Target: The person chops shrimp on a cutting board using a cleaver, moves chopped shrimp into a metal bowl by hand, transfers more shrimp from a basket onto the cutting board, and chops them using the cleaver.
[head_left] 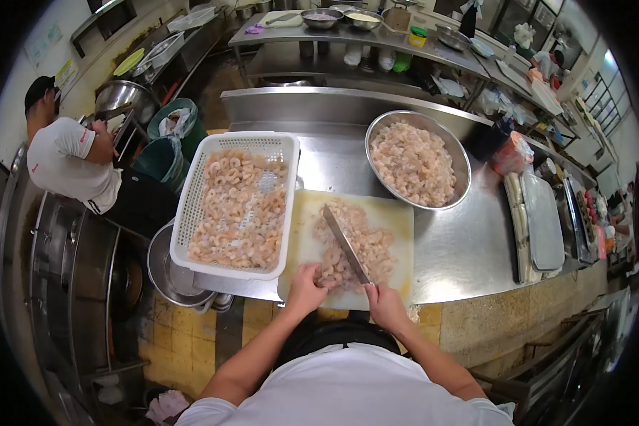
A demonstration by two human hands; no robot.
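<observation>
In the head view, we have our right hand point(385, 307) with its fingers closed around the handle of the knife point(348, 247), whose blade lies slanted over the shrimp point(373, 248) on the board point(403, 245). Our left hand point(305, 291) is at the board's near left, fingers bent against the edge of the shrimp; we cannot tell whether they pinch a piece. That hand is near the blade, so we judge that a sideways slip on the wet, slick shrimp could nick a fingertip. Loose pieces near the board's front edge could drop if we pushed the pile towards ourselves. Left of the board, the basket point(293, 170) of shrimp seems to jut past the counter point(451, 255), so a knock could tip it. Beyond the board's far right corner, the bowl point(467, 170) is heaped, and a bump could spill some.
</observation>
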